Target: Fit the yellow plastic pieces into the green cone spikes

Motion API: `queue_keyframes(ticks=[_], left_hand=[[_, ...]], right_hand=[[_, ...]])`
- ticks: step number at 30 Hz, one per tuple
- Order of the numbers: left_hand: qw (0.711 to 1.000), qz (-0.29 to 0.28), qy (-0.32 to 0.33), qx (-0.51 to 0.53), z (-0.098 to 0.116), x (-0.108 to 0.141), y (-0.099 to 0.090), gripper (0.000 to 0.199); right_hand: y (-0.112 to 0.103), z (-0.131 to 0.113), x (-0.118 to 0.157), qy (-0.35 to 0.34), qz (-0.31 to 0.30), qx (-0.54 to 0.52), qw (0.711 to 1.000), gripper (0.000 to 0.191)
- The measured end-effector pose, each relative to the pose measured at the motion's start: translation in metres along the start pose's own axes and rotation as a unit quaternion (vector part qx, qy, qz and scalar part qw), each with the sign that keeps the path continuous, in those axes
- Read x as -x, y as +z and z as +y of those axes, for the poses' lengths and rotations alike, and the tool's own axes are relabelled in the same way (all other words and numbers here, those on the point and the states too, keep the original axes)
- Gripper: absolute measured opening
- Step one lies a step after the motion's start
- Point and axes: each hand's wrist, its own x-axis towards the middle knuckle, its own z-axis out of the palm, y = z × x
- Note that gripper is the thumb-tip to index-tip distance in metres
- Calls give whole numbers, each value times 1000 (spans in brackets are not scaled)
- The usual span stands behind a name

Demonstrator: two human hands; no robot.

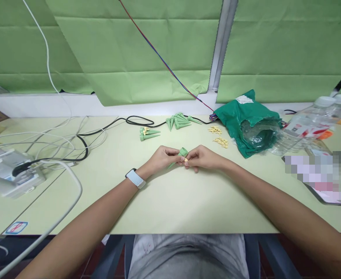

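Note:
My left hand (167,159) is closed around a green plastic spike (183,152), its wide capped end up and its tip pointing down to the left. My right hand (200,157) pinches a small yellow piece (186,159) against the side of that spike; the fingers partly hide it. Beyond my hands lie two green spikes with yellow pieces on them (148,134). A pile of plain green spikes (178,121) rests further back. Two small heaps of yellow pieces (220,142) lie to the right of the spikes.
A torn green bag (247,124) stands at the back right, beside clear plastic bottles (301,126). A blurred flat device (318,182) lies at the right. Power strips (13,174) and tangled cables (80,149) spread over the left side. The table's front edge is near my body.

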Motion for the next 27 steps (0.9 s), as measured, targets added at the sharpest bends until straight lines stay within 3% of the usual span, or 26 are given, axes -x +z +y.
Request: queue_keyframes(ticks=[8,16,20,25,27], left_hand=[[999,27,17,-27,4,1,4,32],[998,45,17,-29,-3,-1,6,31],[996,77,7,-38,-5,-2,9,35],[994,106,-10,-32,-1,-2,10,39],[994,109,-1,-23,1,-2,9,38]], right_hand=[[0,-4,2,14,-12,4,1000,33],[15,-4,1,11,100,159,982,36],[23,-4,1,-45,149,295,943,31],[35,1,2,-77,229,457,856,29],[36,2,2,-87,253,450,852,25]])
